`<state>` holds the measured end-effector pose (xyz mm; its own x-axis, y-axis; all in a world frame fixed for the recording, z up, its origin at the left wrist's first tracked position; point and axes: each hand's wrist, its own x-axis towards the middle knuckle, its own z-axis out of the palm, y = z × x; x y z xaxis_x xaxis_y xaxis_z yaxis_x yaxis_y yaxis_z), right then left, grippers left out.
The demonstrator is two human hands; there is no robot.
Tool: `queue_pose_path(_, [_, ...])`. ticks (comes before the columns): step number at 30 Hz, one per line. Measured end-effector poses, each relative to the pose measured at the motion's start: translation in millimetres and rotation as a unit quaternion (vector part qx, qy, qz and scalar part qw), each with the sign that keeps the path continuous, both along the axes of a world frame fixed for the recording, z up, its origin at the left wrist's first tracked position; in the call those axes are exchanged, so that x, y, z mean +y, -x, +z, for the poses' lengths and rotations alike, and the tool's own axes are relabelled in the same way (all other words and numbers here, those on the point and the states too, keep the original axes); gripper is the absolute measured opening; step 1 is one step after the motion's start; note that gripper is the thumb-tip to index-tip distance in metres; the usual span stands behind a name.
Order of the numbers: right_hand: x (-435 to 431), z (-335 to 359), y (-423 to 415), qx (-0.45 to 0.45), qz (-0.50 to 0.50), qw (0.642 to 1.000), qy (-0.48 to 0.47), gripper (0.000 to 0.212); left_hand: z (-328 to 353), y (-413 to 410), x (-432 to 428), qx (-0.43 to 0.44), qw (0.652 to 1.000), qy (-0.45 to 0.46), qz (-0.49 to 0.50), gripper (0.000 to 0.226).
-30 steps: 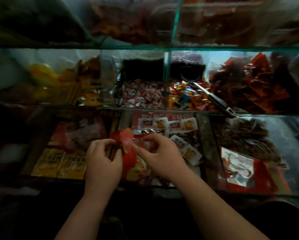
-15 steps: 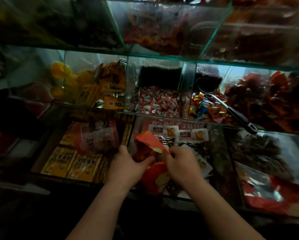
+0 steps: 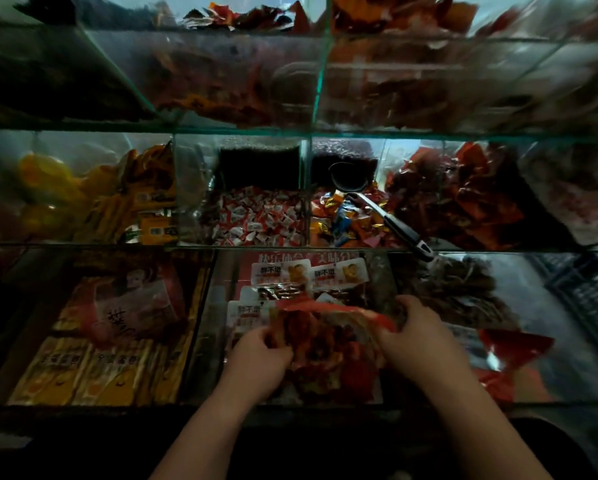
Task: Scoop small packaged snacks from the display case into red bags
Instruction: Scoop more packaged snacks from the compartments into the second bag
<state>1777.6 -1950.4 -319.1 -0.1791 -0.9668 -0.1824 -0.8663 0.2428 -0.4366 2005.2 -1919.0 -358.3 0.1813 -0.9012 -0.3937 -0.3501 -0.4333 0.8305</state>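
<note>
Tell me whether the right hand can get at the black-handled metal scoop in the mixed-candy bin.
Probably, once freed: the right hand grips the red plastic bag, but the black-handled metal scoop juts toward it, uncovered.

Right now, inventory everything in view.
red bag: one, red, held over bottom centre compartment
multicoloured sweets: many, mixed, middle row right of centre
scoop: one, black with metal neck, lying in the multicoloured sweets
red-and-white sweets: many, red and white, middle row centre
white-labelled packs: several, white, bottom centre compartment
yellow packets: several, yellow, bottom left compartment
loose red plastic: one, red, bottom right compartment
left hand: one, fingers pinch the bag's left edge
right hand: one, fingers grip the bag's right edge
</note>
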Motion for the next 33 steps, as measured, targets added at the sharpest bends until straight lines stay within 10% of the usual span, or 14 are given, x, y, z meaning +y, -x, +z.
queue_pose_path(2, [8, -8, 3, 0.001, -0.003, 1.000, -0.028, 0.082, 3, 3, 1, -0.014, 1.000, 0.020, -0.004, 0.017])
queue_pose_path(9, [4, -8, 11, -0.109, 0.025, 0.986, 0.124, 0.046, 24, -6, 21, -0.036, 0.995, 0.039, -0.083, 0.017])
queue_pose_path(16, [-11, 5, 20, -0.086, 0.071, 0.984, 0.143, 0.060, 38, -14, 20, -0.146, 0.978, -0.014, -0.149, 0.119])
queue_pose_path(22, [56, 0, -8, -0.034, 0.141, 0.926, 0.349, 0.027, 33, 16, -3, -0.238, 0.946, 0.198, -0.099, 0.016])
queue_pose_path(27, [56, 2, 8, 0.033, 0.351, 0.935, -0.044, 0.043, 36, 22, -14, -0.191, 0.958, 0.212, -0.016, 0.031])
queue_pose_path(33, [25, 16, 24, 0.135, 0.330, 0.933, 0.041, 0.034, 48, 10, -10, -0.118, 0.965, 0.223, 0.076, 0.041])
